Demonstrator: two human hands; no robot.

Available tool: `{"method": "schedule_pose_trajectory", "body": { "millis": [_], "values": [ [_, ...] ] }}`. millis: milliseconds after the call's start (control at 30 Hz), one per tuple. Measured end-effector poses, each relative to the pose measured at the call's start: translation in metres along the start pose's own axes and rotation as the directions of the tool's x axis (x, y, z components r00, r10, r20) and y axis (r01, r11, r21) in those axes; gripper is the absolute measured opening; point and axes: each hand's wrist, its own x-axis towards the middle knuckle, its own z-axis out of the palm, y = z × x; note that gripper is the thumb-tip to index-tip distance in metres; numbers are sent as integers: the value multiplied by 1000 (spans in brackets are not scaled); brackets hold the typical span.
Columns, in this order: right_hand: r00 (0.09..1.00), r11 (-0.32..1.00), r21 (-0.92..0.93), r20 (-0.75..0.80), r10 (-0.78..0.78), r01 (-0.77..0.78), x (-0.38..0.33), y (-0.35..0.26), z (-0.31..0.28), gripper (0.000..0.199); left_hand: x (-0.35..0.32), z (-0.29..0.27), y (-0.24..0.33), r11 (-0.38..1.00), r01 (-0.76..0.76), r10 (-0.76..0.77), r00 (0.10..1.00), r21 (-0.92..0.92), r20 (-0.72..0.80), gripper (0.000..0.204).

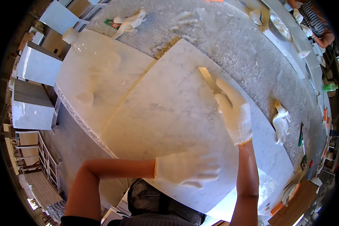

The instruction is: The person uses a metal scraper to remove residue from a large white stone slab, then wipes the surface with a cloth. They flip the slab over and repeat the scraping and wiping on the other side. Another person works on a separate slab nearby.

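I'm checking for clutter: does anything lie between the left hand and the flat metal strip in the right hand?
Nothing visible does: between the left hand and the flat metal strip, only the marbled slab shows. The loose white glove lies off to the right.

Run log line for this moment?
left hand: open, blurred, over stone slab | right hand: holding metal blade | white glove: beside slab

From where I stand I count two gloved hands at work, the left hand [188, 168] and the right hand [234, 111], with one flat blade [206, 78]. There are two marble slabs, a left slab [101, 66] and a nearer slab [169, 109]; one clear bottle [72, 37], far left; one green bottle [330, 87], right; one round basin [280, 27] and one co-worker [312, 17], far right.
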Motion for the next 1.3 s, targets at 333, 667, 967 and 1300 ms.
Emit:
{"method": "schedule_pose_trajectory", "body": {
  "millis": [333, 667, 967, 1300],
  "values": [
    [990, 915, -378, 70, -125, 142, 20, -8, 18, 29, 9, -7, -6, 979, 185, -166, 968, 84, -188, 46],
    [956, 853, -432, 124, -267, 294, 34, 1, 23, 35, 11, -12, -7, 981, 183, -171, 971, 60, -167, 42],
    [960, 827, -490, 178, -215, 276, 39, -6, 25, 38, 10, -12, -9, 982, 186, -179, 972, 36, -155, 42],
    [955, 822, -495, 222, -195, 282, 35, -11, 24, 38, 11, -10, -9, 982, 185, -178, 973, 36, -149, 43]
  ]
}}
